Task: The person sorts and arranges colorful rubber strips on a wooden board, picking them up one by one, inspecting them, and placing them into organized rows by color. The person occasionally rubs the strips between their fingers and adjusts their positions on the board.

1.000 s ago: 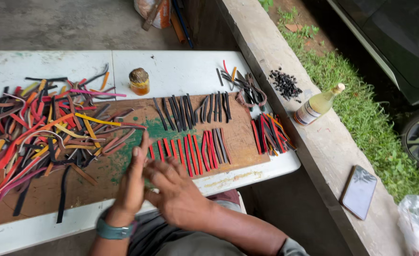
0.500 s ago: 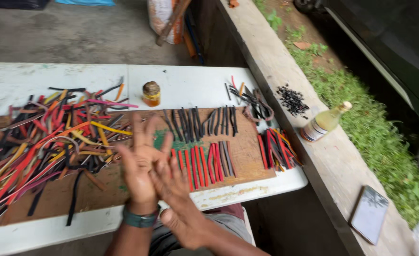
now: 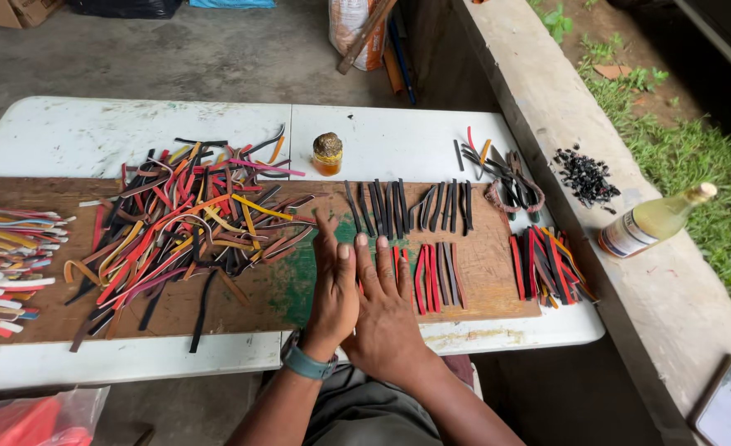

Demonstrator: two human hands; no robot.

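Down at the near edge of the worktop (image 3: 92,132), the left hand (image 3: 334,285) and the right hand (image 3: 388,306) lie flat side by side, touching, fingers straight and together, holding nothing, palms down on the brown board (image 3: 489,248) that covers most of the white surface. Both hands rest over a green-stained patch (image 3: 295,285) of that board, and the right hand's fingertips (image 3: 382,245) reach the near end of a short row of red and black strips (image 3: 433,277) laid parallel just to its right. Beyond the hands, towards the far edge of the board, a second row of black strips (image 3: 407,206) lies side by side. Left of the hands sprawls a big tangled heap of strips (image 3: 188,227) in red, black, orange and yellow, and at the worktop's left edge sits a neater stack of coloured strips (image 3: 6,256). A small amber jar (image 3: 327,154) stands on the bare white top past the board. Near the right edge lie a bundle of mixed strips (image 3: 547,264) and a loose cluster of dark strips (image 3: 502,173). On the concrete ledge (image 3: 547,91) beside the worktop are a scatter of small black pieces (image 3: 584,173) and a bottle (image 3: 650,221) lying on its side. Grass (image 3: 712,165) runs beyond the ledge; a concrete floor (image 3: 175,49) lies behind the worktop.
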